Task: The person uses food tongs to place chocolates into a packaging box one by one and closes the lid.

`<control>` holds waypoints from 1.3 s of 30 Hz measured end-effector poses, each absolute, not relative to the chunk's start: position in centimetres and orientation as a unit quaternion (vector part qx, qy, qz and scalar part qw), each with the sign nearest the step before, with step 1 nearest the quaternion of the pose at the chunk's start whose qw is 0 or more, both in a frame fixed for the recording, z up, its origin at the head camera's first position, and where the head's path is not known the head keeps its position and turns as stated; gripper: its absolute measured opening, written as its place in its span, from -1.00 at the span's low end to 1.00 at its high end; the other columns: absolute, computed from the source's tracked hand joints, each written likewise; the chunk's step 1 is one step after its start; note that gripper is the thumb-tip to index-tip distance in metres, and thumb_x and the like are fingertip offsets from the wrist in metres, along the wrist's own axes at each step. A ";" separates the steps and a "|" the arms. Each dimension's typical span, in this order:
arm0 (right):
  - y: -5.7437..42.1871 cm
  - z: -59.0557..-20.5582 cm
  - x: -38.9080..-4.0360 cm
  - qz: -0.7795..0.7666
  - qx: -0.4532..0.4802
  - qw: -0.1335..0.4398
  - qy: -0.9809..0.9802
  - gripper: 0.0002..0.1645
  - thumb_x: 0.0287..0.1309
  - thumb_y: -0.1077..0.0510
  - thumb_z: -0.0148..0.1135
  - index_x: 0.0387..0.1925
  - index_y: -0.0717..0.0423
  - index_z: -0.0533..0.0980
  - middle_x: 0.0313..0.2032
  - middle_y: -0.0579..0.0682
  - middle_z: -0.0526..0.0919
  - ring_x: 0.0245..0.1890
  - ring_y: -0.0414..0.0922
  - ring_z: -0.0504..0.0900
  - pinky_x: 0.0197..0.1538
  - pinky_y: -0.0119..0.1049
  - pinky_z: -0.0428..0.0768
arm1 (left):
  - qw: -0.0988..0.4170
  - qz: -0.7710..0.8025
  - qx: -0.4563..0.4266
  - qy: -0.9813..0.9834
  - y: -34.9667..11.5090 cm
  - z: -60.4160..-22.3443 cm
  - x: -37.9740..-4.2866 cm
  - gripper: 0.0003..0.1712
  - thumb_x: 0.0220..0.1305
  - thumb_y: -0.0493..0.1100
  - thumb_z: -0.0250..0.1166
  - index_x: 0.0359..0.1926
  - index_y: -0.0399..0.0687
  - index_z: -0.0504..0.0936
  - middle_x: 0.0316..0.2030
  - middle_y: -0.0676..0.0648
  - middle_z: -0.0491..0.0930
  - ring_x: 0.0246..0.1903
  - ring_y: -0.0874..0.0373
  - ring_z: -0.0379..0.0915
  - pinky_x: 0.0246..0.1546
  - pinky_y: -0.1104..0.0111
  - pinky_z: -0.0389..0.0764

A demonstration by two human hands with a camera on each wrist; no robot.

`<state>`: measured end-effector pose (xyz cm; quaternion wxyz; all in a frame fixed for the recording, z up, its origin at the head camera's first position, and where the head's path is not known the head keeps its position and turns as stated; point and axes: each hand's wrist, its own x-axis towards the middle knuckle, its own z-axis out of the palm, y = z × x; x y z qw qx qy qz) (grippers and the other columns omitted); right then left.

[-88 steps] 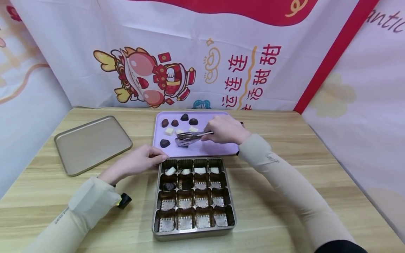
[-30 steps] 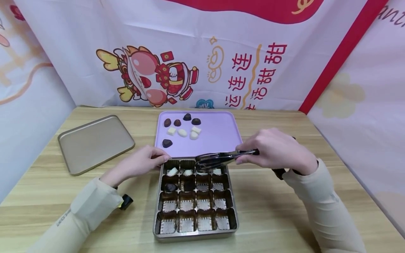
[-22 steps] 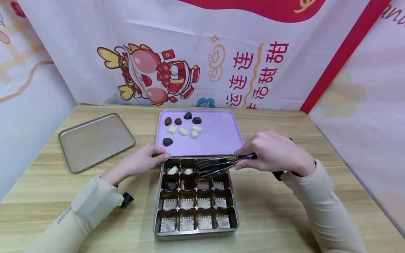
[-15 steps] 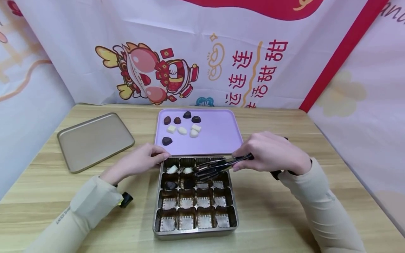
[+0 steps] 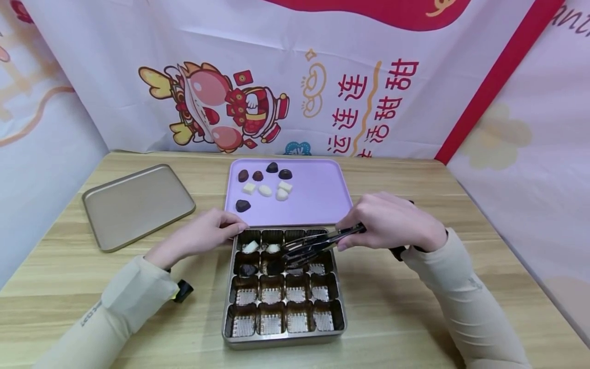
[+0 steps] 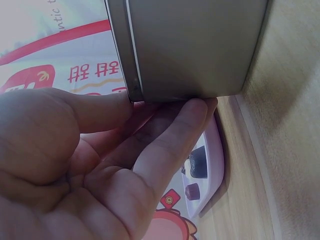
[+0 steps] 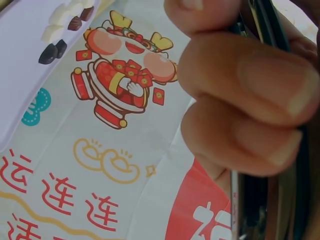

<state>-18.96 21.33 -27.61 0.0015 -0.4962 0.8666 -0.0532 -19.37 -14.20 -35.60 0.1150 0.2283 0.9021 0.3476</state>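
A metal tin [image 5: 286,341] with a brown compartment insert stands in front of a purple tray [image 5: 318,195]. My left hand [image 5: 214,231] holds the tin's far-left corner, thumb at the rim and fingers against the far side. My right hand [image 5: 389,221] grips metal tongs [image 5: 318,245] that slant down leftward. Their tips are over the second row, third compartment. White chocolates [image 5: 250,247] sit in the far row, partly hidden by the tongs. Dark chocolates [image 5: 248,270] lie in the second row's two left compartments. I cannot tell whether the tongs hold a chocolate.
On the purple tray lie several dark chocolates [image 5: 285,174] and several white chocolates [image 5: 265,190], mostly toward its left. A shallow gold-brown tray or lid [image 5: 138,207] rests at the table's left. A printed cloth [image 5: 258,41] hangs behind the table.
My right hand has carried the tongs from the purple tray to above the tin, then slightly lower toward the second row. A dark chocolate has left the tray. My left hand stays at the corner.
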 end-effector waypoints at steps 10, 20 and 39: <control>21.5 -27.5 -19.0 -0.074 -0.476 0.000 0.876 -0.45 0.07 -0.48 0.08 -0.19 -0.25 0.67 -0.42 -0.44 0.55 -0.62 -0.42 0.36 -0.57 -0.45 0.37 | 0.113 0.347 0.230 0.902 -14.2 -35.6 -19.5 -0.78 0.39 -0.12 0.12 -0.22 -0.08 0.68 -0.66 0.05 0.30 -0.62 0.18 0.16 -0.52 0.28 0.34; 21.6 -27.7 -19.6 -0.091 -0.479 -0.022 0.873 -0.55 0.07 -0.33 0.25 -0.17 -0.17 0.68 -0.40 -0.40 0.58 -0.65 -0.44 0.35 -0.55 -0.46 0.38 | 0.110 0.345 0.229 0.903 -14.1 -35.5 -19.3 -0.78 0.39 -0.13 0.13 -0.23 -0.08 0.68 -0.67 0.07 0.27 -0.63 0.20 0.14 -0.55 0.30 0.30; 21.7 -28.7 -22.1 -0.135 -0.446 -0.034 0.884 -0.48 0.11 -0.33 0.22 -0.13 -0.05 0.66 -0.59 -0.34 0.50 -0.76 -0.42 0.15 -0.58 -0.40 0.33 | 0.112 0.346 0.230 0.902 -14.2 -35.4 -19.2 -0.76 0.39 -0.12 0.12 -0.17 -0.10 0.68 -0.66 0.06 0.30 -0.63 0.20 0.16 -0.54 0.29 0.34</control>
